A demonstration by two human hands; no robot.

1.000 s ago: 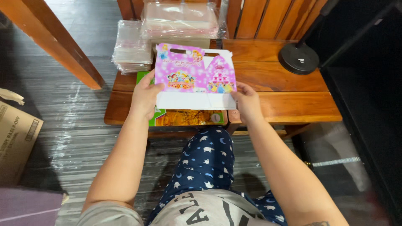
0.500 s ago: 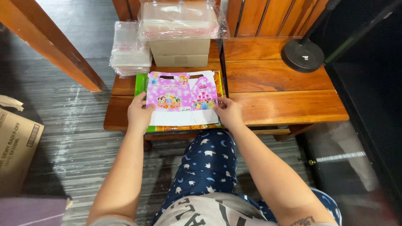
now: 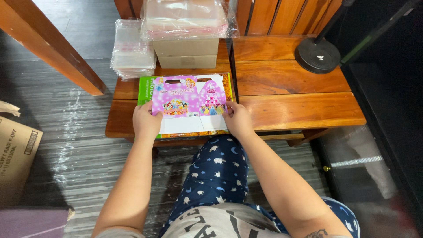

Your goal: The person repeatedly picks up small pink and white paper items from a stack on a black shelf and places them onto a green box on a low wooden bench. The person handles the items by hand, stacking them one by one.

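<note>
A flat pink and white printed cardboard box blank lies on a green-edged stack of similar sheets on the low wooden table. My left hand grips the blank's left edge. On its right edge rests my right hand, fingers pressing down on it. Both hands sit near the table's front edge, above my knee in blue patterned trousers.
Behind the sheets stand a cardboard box topped with clear plastic bags and a pile of clear bags. A black round lamp base sits at the right. A wooden beam and a brown carton are left.
The pink blank was held up over the table's right side; it has moved left and down, and now lies flat on the green-edged stack under both hands.
</note>
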